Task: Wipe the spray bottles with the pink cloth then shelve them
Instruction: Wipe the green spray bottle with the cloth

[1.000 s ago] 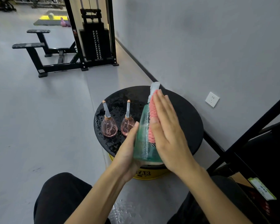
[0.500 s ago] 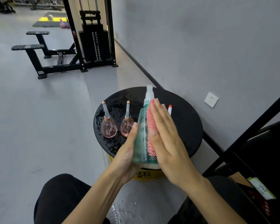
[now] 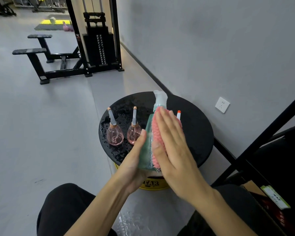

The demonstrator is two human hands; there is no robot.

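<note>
My left hand [image 3: 134,166] grips a translucent green spray bottle [image 3: 146,147] from the left and underneath, holding it up over the round black stool top [image 3: 197,133]. My right hand [image 3: 174,150] lies flat with straight fingers and presses the pink cloth [image 3: 156,133] against the bottle's right side. The bottle's pale nozzle sticks out above my fingertips. Two small pink round bottles [image 3: 115,136] [image 3: 133,133] with long clear necks stand on the wet left part of the stool top. An orange-tipped white cap [image 3: 178,114] shows behind my right hand.
The stool has a yellow base [image 3: 152,183]. A black shelf frame [image 3: 262,142] stands at the right, with a cardboard box [image 3: 274,198] low in it. A wall socket [image 3: 222,104] is on the grey wall. A black weight machine [image 3: 99,43] stands far back.
My right hand has slid the cloth a little down the green bottle, uncovering the nozzle. The bottle has turned slightly in my left hand. The pink bottles have not moved.
</note>
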